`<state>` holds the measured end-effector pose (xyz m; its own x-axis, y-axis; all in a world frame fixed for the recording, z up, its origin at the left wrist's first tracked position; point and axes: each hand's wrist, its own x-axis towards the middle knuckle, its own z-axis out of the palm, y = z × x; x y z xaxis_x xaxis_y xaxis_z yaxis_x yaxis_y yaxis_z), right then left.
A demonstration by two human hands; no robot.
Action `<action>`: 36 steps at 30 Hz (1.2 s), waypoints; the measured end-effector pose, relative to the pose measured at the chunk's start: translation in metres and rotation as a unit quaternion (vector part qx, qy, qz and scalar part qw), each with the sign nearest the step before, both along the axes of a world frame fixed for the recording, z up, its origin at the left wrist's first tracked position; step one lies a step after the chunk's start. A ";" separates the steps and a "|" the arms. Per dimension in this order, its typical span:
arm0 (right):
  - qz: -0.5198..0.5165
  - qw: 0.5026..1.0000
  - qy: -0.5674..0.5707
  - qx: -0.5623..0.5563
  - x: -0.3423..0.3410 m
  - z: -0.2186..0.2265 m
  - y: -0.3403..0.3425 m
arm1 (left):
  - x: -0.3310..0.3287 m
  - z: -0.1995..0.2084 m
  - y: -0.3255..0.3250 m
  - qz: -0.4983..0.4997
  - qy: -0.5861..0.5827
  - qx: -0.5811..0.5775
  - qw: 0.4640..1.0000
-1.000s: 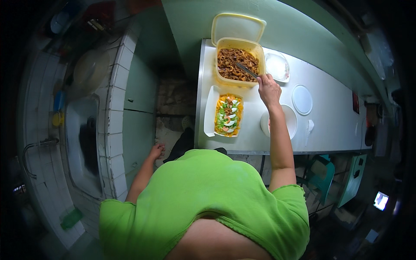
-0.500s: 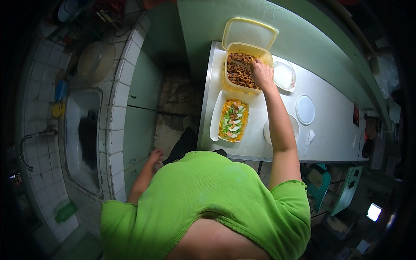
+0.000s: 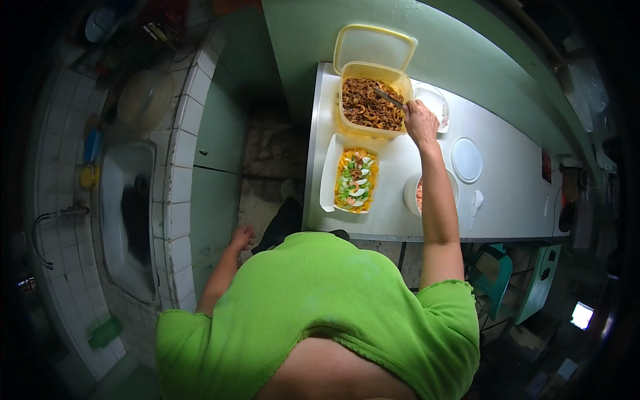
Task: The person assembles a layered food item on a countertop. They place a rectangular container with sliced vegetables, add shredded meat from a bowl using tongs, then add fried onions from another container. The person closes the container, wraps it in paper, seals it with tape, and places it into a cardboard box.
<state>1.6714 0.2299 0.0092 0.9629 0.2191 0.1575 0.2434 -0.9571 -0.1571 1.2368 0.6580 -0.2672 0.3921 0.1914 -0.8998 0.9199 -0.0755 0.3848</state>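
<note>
My right hand [image 3: 421, 123] is closed round a long metal utensil [image 3: 389, 99]; its tip reaches over the dark brown strips of food [image 3: 369, 105] in a yellowish plastic tub [image 3: 373, 131], and its exact kind is hard to make out. Nearer me stands a white paper tray [image 3: 329, 175] of yellow-orange noodles [image 3: 347, 160] topped with chopped greens, egg slices, shrimp and brown bits. Under my right forearm, a white bowl [image 3: 411, 195] with pinkish food is partly covered. My left hand [image 3: 244, 236] hangs low beside the green cabinet, empty, its fingers loosely bent and apart.
The tub's lid [image 3: 375, 47] leans back against the green wall. On the metal table [image 3: 507, 180] lie a clear container [image 3: 437, 107], a round pale lid [image 3: 467, 160] and a white utensil [image 3: 476, 202]. To the left is a tiled counter with a sink [image 3: 127, 220].
My right hand has drawn back to the right and nearer me, from over the tub's food to its right rim, with the utensil in it. The left hand stays by my side.
</note>
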 end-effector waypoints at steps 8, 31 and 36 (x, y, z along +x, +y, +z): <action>-0.036 0.999 0.008 0.025 -0.037 -0.006 -0.032 | -0.003 -0.015 0.005 -0.048 0.026 0.002 0.999; -0.048 0.993 -0.016 0.109 -0.035 0.000 -0.034 | -0.034 -0.016 0.001 -0.025 0.019 0.010 0.999; -0.058 0.997 -0.036 0.026 -0.052 0.001 -0.050 | -0.021 -0.015 0.000 -0.002 0.021 -0.006 1.000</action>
